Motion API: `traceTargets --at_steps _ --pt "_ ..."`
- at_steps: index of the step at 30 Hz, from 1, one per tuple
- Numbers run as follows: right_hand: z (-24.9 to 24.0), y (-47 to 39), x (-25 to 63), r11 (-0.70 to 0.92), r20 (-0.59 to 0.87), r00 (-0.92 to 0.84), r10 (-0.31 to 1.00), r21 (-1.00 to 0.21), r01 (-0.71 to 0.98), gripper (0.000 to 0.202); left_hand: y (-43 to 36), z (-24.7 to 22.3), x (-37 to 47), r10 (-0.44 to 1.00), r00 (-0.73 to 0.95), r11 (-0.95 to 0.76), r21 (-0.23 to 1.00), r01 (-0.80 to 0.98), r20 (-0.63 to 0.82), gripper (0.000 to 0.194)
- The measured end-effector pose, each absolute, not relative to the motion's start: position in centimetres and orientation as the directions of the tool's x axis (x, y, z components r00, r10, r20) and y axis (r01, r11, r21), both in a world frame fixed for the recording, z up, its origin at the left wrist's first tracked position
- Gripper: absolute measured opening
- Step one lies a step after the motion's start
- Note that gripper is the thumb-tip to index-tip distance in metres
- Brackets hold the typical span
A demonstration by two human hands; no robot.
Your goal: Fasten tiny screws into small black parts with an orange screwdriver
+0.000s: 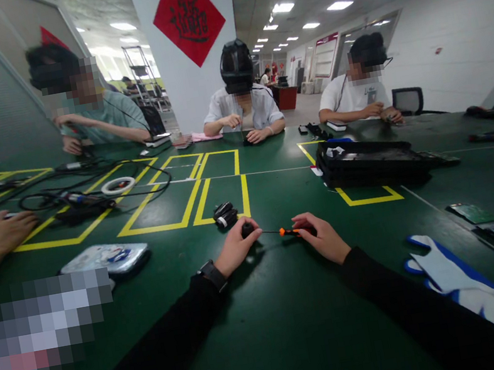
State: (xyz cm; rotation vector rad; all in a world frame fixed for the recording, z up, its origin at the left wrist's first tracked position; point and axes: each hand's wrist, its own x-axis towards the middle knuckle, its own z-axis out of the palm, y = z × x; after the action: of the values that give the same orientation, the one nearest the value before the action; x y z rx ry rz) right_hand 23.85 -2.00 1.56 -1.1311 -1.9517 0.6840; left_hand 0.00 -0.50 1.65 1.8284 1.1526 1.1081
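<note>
In the head view, my left hand [234,252] is closed on a small black rounded part [247,229], partly hidden by the fingers. My right hand [326,238] grips the orange-and-black handle of a screwdriver [288,232]. Its thin shaft points left and reaches my left fingertips beside the black part; whether the tip touches the part I cannot make out. Just beyond my left hand, several small black cylindrical pieces [225,215] lie together on the green table [282,332].
White-and-blue gloves [455,279] lie at right, near a green circuit board [474,212]. A black open case [371,160] sits farther back. At left are a clear-topped box [106,259], cables [82,201], a white tape ring [118,185] and another person's hand [2,236]. Three people sit opposite.
</note>
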Motion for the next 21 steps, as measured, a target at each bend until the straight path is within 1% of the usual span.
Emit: traceTargets --at_steps 2,6,10,12,17,21 --pt "1.64 -2.09 23.82 0.498 0.369 -0.347 0.863 -0.737 0.456 0.029 -0.53 1.65 0.02 0.930 0.231 -0.352 0.877 0.327 0.287 0.020" --pt "1.95 -2.37 23.76 0.577 0.441 -0.375 0.816 -0.667 0.472 0.031 -0.53 1.60 0.05 0.934 0.220 -0.342 0.880 0.329 0.280 0.022" --pt "2.07 -2.40 23.82 0.602 0.468 -0.379 0.798 -0.621 0.502 0.032 -0.51 1.62 0.04 0.931 0.232 -0.349 0.876 0.333 0.283 0.022" --pt "1.98 -2.33 23.88 0.587 0.460 -0.364 0.809 -0.625 0.515 0.032 -0.54 1.69 0.05 0.930 0.234 -0.350 0.876 0.332 0.282 0.022" --pt "1.55 -2.00 23.99 0.487 0.395 -0.286 0.873 -0.698 0.525 0.029 -0.68 1.88 0.09 0.930 0.234 -0.349 0.876 0.333 0.282 0.021" --pt "1.55 -1.98 23.94 0.472 0.382 -0.278 0.881 -0.699 0.537 0.031 -0.67 1.87 0.10 0.933 0.227 -0.346 0.875 0.340 0.281 0.021"
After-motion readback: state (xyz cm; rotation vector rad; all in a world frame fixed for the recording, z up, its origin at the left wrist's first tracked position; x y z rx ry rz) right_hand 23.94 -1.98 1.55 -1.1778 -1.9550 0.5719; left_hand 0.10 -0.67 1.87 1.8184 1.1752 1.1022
